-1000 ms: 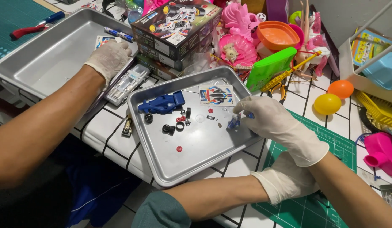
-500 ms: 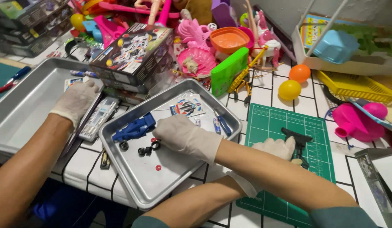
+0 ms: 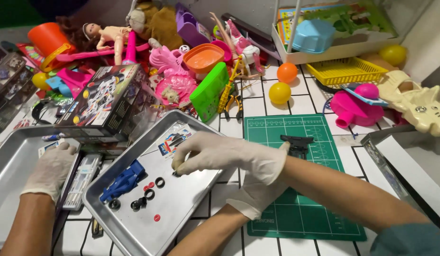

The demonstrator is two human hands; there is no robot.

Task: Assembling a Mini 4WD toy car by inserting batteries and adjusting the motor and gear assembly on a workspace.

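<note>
Head view, looking down on a white-tiled counter.

Three gloved hands are in frame. The right hand reaches across into the middle tray; its fingertips are pinched together over a small dark part low on the tray floor. Grip nearly closed; the part is too small to tell whether it is actually held or only touched.

The left hand lies palm down, fingers loosely spread, on the edge of the left tray, just beside a clear packet that sits between the two trays. Grip open, nothing in it.

A third gloved hand comes up from the bottom of frame under the right forearm, resting at the left edge of the green mat. Whose it is cannot be told.

In the middle tray: a blue car body at the left, black tyres and small red discs scattered just beside it, a sticker sheet at the far end.

On the mat, a small black part near its top edge.

Behind the trays: a dark printed box, a green block, an orange bowl, a doll, two balls, a yellow basket.
</note>
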